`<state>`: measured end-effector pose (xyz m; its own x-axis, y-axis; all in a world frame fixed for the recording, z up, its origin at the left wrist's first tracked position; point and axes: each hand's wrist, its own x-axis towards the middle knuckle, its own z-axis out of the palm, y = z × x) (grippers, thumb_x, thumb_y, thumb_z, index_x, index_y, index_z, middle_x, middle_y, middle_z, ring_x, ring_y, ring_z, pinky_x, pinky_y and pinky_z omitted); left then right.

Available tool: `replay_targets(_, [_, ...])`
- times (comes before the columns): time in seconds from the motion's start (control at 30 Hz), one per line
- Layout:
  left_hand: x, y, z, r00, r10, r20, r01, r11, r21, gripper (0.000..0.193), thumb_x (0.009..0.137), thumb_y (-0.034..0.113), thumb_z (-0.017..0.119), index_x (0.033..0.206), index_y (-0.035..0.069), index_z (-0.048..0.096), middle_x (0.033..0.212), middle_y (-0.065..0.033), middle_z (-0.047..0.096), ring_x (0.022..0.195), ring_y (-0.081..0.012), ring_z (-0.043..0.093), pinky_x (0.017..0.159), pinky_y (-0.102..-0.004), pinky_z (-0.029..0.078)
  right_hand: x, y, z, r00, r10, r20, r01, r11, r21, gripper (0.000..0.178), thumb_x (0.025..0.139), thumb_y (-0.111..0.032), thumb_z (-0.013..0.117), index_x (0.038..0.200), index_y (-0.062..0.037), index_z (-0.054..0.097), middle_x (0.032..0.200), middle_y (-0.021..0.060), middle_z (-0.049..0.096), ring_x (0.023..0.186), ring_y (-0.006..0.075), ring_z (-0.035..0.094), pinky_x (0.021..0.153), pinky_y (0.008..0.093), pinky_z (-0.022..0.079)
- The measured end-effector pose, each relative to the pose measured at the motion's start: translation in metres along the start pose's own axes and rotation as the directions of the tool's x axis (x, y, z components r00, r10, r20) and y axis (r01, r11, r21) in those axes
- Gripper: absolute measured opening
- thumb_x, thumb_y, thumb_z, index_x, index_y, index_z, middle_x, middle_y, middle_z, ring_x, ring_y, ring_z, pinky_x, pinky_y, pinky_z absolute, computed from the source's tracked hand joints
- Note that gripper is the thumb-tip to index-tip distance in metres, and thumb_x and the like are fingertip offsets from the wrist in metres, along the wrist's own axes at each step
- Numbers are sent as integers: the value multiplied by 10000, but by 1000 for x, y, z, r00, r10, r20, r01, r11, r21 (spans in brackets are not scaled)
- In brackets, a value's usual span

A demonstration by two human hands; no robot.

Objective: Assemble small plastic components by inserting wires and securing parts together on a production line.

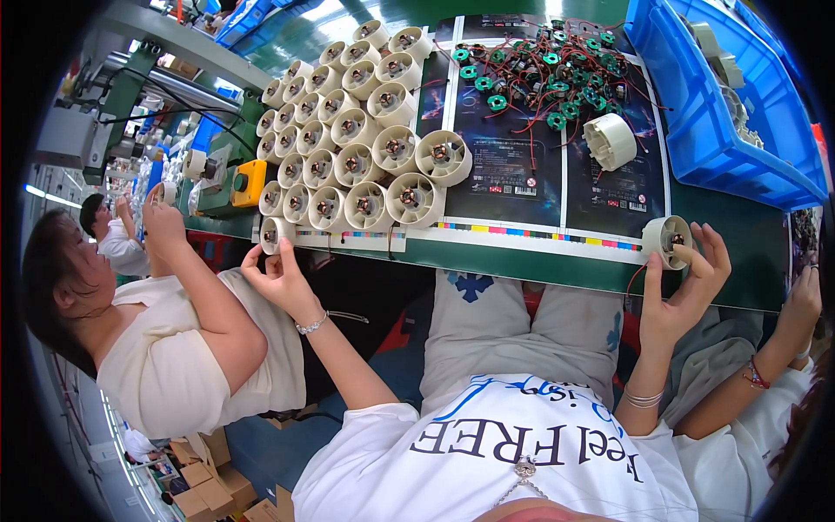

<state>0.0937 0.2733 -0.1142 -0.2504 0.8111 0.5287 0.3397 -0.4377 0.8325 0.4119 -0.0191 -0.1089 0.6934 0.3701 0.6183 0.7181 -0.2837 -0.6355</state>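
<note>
My left hand (285,285) has its thumb and fingers about a small cream cylindrical plastic housing (273,231) at the near left corner of a block of similar housings (355,165). These stand in tight rows, most with a small motor with copper parts at the centre. Over at the table's near right edge, my right hand (680,300) pinches another cream housing (661,240), motor visible inside and a red wire hanging below. A further housing (610,142) lies on its side on the dark printed sheet (509,165).
Green round boards with red wires (557,74) lie heaped at the back. A blue bin (722,113) with cream parts stands at right. A yellow control box (250,184) sits left. Co-workers' arms (213,300) are close on the left and a hand (802,304) on the right.
</note>
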Motion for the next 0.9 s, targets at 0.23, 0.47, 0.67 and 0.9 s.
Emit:
replay_targets(0.23, [13, -10, -2, 994, -71, 79, 72, 997, -14, 292, 862, 99, 688, 1087, 33, 513, 1088, -102, 554, 873, -152, 528, 799, -259, 456, -2, -1, -2, 1000, -13, 17, 13, 1000, 0, 317, 782, -65, 720, 1040, -134, 549, 1341, 118, 428, 1197, 302, 510, 991, 381, 472])
replay_targets(0.47, [-6, -14, 4, 973, 158, 169, -201, 939, 278, 448, 902, 178, 641, 1269, 6, 452, 1250, -182, 521, 1074, -279, 521, 935, -360, 414, -2, -8, -2, 998, -29, 48, 31, 998, -50, 341, 761, -47, 734, 1048, -122, 566, 1322, 118, 455, 1185, 295, 514, 991, 379, 477])
replay_targets(0.67, [-36, -7, 31, 952, 189, 242, -266, 900, 345, 659, 964, 369, 508, 1467, 11, 275, 1465, -256, 340, 1332, -396, 342, 1103, -505, 241, -1, -11, -1, 995, -48, 88, 55, 996, -76, 352, 738, -4, 730, 1044, -104, 586, 1302, 121, 478, 1167, 290, 521, 989, 378, 477])
replay_targets(0.9, [-36, 1, 37, 962, 52, 268, -169, 884, 436, 759, 965, 467, 438, 1524, 40, 155, 1558, -259, 160, 1437, -418, 156, 1148, -544, 108, -1, -13, -1, 992, -85, 98, 93, 992, -82, 327, 729, 20, 716, 1017, -94, 610, 1278, 113, 509, 1158, 294, 527, 966, 377, 480])
